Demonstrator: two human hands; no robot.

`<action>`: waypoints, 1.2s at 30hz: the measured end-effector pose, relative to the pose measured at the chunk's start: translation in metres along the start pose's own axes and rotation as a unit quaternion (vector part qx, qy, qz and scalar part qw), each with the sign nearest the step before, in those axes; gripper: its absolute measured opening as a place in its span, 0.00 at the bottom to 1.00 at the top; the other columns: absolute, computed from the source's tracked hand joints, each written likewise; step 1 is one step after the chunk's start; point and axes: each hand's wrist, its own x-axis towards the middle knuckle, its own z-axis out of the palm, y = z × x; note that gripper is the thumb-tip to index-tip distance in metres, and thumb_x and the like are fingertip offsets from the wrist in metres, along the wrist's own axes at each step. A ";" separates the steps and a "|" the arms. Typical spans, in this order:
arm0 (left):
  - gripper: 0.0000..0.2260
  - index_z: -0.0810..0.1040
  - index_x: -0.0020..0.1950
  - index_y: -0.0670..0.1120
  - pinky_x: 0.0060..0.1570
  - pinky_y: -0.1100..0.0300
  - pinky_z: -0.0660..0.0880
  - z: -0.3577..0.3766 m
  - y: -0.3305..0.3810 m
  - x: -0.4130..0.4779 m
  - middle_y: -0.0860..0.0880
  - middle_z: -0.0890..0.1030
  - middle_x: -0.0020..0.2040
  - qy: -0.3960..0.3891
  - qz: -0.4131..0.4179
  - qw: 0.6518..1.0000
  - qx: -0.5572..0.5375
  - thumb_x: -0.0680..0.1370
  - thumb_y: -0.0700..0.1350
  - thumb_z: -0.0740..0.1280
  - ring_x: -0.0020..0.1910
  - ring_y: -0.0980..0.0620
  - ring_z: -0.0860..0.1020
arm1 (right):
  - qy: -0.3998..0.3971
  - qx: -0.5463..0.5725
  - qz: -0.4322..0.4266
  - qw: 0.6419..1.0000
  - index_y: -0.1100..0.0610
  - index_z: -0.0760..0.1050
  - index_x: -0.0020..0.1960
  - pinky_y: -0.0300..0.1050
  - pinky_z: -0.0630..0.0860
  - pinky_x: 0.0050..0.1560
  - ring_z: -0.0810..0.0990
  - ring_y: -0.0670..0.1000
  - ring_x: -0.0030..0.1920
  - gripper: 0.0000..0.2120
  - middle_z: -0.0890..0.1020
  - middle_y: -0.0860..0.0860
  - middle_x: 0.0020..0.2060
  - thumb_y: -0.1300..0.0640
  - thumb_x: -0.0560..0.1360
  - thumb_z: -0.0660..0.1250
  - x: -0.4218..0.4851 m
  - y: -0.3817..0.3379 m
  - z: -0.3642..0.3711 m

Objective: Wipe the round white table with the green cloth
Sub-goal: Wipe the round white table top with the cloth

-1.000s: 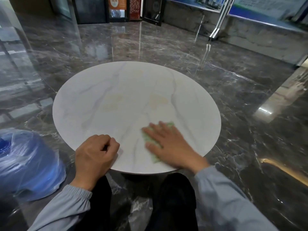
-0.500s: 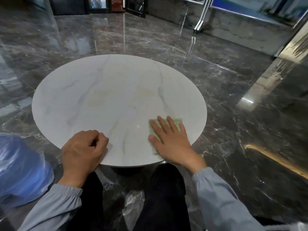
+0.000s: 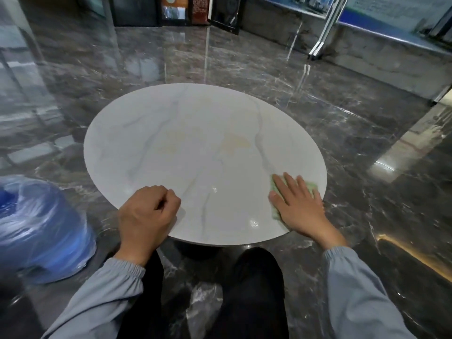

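Right hand (image 3: 300,206) flat, fingers (image 3: 292,184) spread — left hand (image 3: 146,214) curled in a fist.

Single head-worn wide-angle view, looking forward and steeply down from close above the left hand (image 3: 146,212) and right hand (image 3: 302,207), table (image 3: 195,143) spreading just beyond both hands, floor (image 3: 244,59) stretching far ahead of them.

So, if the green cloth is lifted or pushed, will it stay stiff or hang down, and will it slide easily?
Probably floppy: the green cloth lies thin and flat under the right hand. It likely slides easily, because the table looks smooth and glossy. It seems light; so near the table's edge, it might slip off if released.
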 end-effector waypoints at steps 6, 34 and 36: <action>0.20 0.68 0.32 0.42 0.33 0.50 0.66 0.001 -0.011 -0.005 0.46 0.68 0.30 0.092 0.012 0.993 -0.079 0.84 0.44 0.62 0.32 0.47 0.67 | 0.016 -0.022 -0.224 0.974 0.30 0.34 0.80 0.58 0.31 0.79 0.30 0.45 0.81 0.28 0.37 0.37 0.82 0.30 0.81 0.32 -0.057 -0.127 0.043; 0.13 0.73 0.63 0.65 0.53 0.65 0.78 -0.021 -0.056 -0.051 0.57 0.82 0.55 0.108 -0.259 0.902 -0.328 0.79 0.57 0.68 0.54 0.51 0.83 | -0.019 -0.054 -0.390 0.919 0.28 0.38 0.80 0.54 0.38 0.78 0.34 0.43 0.82 0.25 0.39 0.34 0.82 0.32 0.85 0.41 -0.052 -0.164 0.034; 0.13 0.72 0.65 0.65 0.51 0.66 0.78 -0.021 -0.056 -0.052 0.56 0.83 0.55 0.104 -0.250 0.905 -0.329 0.81 0.56 0.67 0.53 0.51 0.84 | -0.019 -0.063 -0.383 0.921 0.29 0.40 0.81 0.55 0.38 0.77 0.35 0.43 0.82 0.26 0.39 0.33 0.82 0.33 0.85 0.42 -0.058 -0.152 0.031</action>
